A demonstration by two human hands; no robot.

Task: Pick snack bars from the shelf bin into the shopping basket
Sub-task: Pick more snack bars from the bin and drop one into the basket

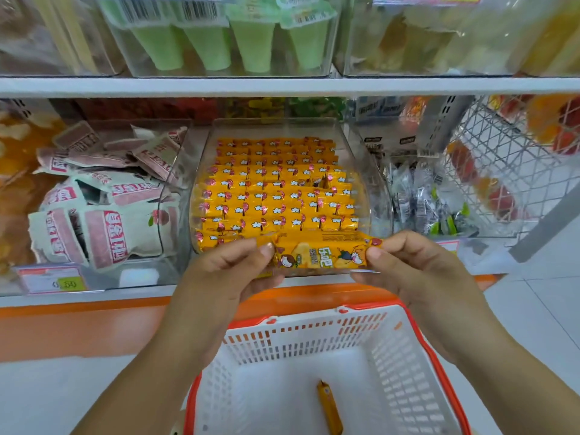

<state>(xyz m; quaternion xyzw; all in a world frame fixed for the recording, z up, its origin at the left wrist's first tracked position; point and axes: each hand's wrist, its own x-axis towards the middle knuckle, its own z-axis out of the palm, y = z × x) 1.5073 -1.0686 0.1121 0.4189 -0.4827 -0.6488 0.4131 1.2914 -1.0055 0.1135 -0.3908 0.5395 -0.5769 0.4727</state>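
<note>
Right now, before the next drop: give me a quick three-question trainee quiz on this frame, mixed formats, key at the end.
1. True or false: the white slotted plastic basket with the orange rim holds no snack bars.
2. How is the yellow foil-wrapped snack bar held? A) pinched at its ends by the left hand and right hand; B) flat on one open palm; C) tucked under an arm.
3. Fill in: the stocked bars in the clear plastic shelf bin lie in neat ____.

Key: 1 false, one loose yellow bar lies on the basket floor; 2 A; 3 rows.
</note>
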